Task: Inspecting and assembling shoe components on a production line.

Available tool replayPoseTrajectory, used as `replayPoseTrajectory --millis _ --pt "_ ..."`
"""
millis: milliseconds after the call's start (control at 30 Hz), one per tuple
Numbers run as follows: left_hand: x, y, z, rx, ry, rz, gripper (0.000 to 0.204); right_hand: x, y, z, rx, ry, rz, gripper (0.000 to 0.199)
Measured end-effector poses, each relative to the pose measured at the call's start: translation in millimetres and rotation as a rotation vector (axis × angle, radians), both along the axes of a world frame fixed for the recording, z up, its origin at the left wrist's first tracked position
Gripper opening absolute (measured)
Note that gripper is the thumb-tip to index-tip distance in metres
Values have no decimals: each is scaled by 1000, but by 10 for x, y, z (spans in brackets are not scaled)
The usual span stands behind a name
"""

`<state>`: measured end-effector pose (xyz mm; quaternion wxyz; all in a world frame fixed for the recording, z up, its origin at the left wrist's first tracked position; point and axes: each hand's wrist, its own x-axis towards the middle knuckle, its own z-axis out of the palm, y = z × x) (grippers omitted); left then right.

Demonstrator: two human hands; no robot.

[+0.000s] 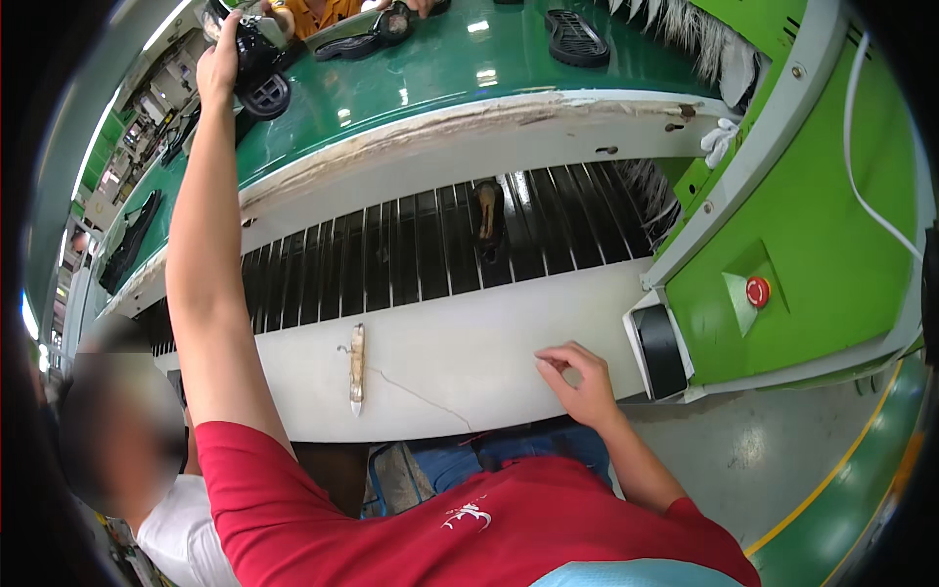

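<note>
At eleven o'clock, left hand (219, 65) stretched over green belt (430, 73), fingers wrapped around black shoe (256, 49). At five o'clock, right hand (577, 380) resting on white bench (469, 352), fingers loosely curled, holding nothing. Knife (357, 367) lying nearby.

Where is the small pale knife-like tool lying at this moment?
In the head view, the small pale knife-like tool lies on the white ledge, below the black slats, between the person's arms.

A knife (357, 367) lies on the bench (469, 342), left of the right hand (577, 377). Behind it runs a slatted conveyor (411, 254), then a belt (430, 68) carrying shoe soles (577, 37).
</note>
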<state>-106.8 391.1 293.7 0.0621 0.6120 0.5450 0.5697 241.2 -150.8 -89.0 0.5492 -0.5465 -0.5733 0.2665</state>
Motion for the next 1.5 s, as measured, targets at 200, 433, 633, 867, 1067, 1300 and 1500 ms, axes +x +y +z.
replayPoseTrajectory --millis 200,433,633,867,1067,1300,1500 --pt "76 339 -51 121 402 280 128 75 -28 -4 -102 -9 -25 11" --pt "-149 506 -293 -220 644 223 122 221 839 1083 273 -186 148 14" --pt "11 104 -476 -41 559 573 88 162 1913 2481 482 -191 165 12" --pt "1181 -689 -493 724 476 32 17 90 3694 3234 161 -711 33 54" --pt "1268 -411 -792 300 869 -151 23 -299 4663 3102 133 -954 -172 79" --pt "1036 -161 -754 108 949 -136 22 -144 5488 2964 86 -1039 -248 77" --pt "1029 -60 -766 126 896 -193 23 597 5466 3142 34 -69 -139 63"
